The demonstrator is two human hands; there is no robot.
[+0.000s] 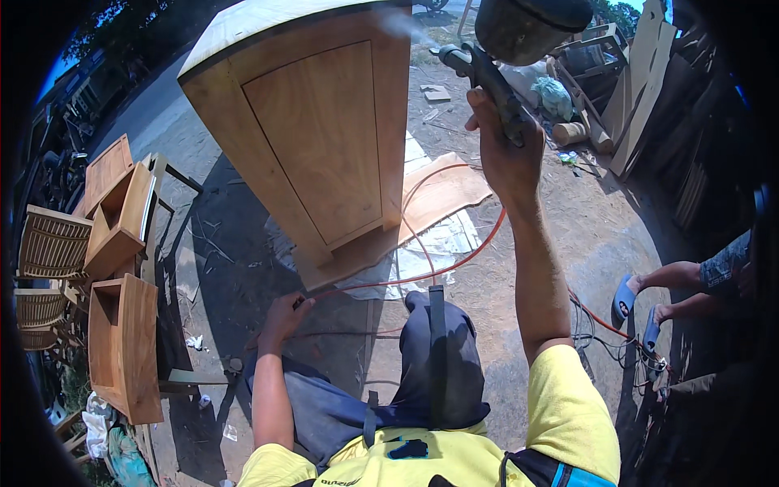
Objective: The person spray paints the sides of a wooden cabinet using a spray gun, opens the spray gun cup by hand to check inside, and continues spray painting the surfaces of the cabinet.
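Observation:
My right hand (pixel 513 154) is raised at the upper right, wrapped round the grip of a spray gun (pixel 489 79) with a dark round cup on top. Pale mist (pixel 399 24) leaves its nozzle toward the top of a wooden cabinet (pixel 320 138). The cabinet stands in front of me, its side panel facing me. Low and left of centre, my left hand (pixel 282 319) is closed round an orange-red hose (pixel 454 265), which loops across to the right and up toward my right wrist.
A wooden board (pixel 450 193) and white sheeting (pixel 430 256) lie under the cabinet. Wooden drawers (pixel 139 349) and slatted pieces (pixel 55 242) are stacked at left. Another person's slippered feet (pixel 625 299) are at right, by tangled cables (pixel 621 345). Planks (pixel 645 93) lean beyond.

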